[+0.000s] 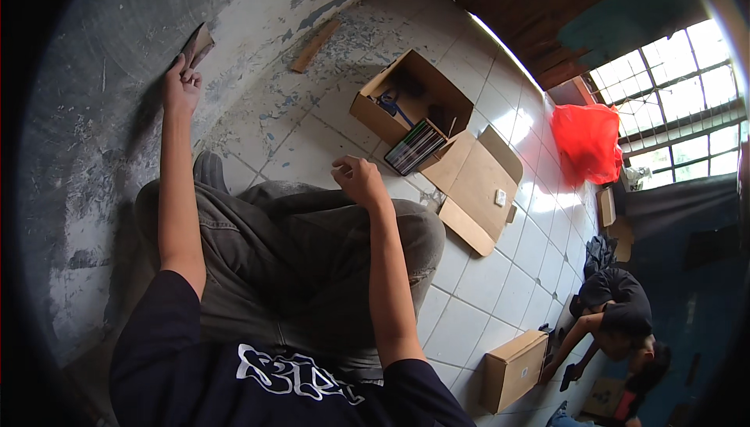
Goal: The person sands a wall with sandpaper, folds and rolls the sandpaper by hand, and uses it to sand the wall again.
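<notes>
Head view: at the far left, the left hand (183, 89) pinches a flat piece (202, 46) between thumb and fingers, its dark edge toward the worn wall (258, 28); whether it touches the wall or stands just off it, I cannot tell. The right hand (364, 182) hangs above the right knee, fingers curled loosely inward; whether they close on anything, I cannot tell.

The person sits with legs (289, 232) folded on the tiles (469, 318), a shoe (210, 171) beside the wall. Paint flakes (275, 118) litter the floor along the wall's foot, and a wood strip (316, 46) lies among them, right of the flat piece.

Far right of the right hand stands an open box (370, 121) with a blue item (388, 102) inside. A stack of slim cases (416, 147) leans at its near side, by a cardboard flap (466, 177) bearing a small white object (501, 197).

Farther right are a red bag (586, 142) and a barred window (676, 75). Near right, a co-worker (621, 302) bends beside a closed box (512, 372).
</notes>
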Demonstrator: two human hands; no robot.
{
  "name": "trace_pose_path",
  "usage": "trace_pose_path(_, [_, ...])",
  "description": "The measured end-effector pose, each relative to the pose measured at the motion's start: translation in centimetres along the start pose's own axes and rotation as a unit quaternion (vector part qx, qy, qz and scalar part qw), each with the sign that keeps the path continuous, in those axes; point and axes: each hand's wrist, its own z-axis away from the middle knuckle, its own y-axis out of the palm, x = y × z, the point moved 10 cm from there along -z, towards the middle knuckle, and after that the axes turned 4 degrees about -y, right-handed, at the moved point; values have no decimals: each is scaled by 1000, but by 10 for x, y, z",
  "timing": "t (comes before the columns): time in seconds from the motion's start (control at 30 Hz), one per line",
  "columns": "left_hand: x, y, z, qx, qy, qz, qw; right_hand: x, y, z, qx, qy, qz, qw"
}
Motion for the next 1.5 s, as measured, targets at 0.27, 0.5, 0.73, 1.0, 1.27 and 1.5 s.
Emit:
trace_pose_path(0.27, [1,-1,5,-14,-17,21,1000,-3,4,0,10,4,11,1000])
trace_pose_path(0.5, [4,9,-2,43,-1,4,999,-3,3,0,12,3,7,1000])
trace_pose_path(0.73, [18,-3,-11,-20,-41,-10,999,-5,2,-1,9,13,9,1000])
trace_pose_path(1.0, [14,-8,-19,-86,-21,-4,996,-1,2,-4,-9,-10,-4,1000])
trace_pose_path(1.27, [11,13,-8,-6,-40,22,999,-3,1,-5,-14,-2,-8,1000])
trace_pose_path(1.5, [7,5,-24,24,-23,-20,999,-7,-3,2,-42,1,1,999])
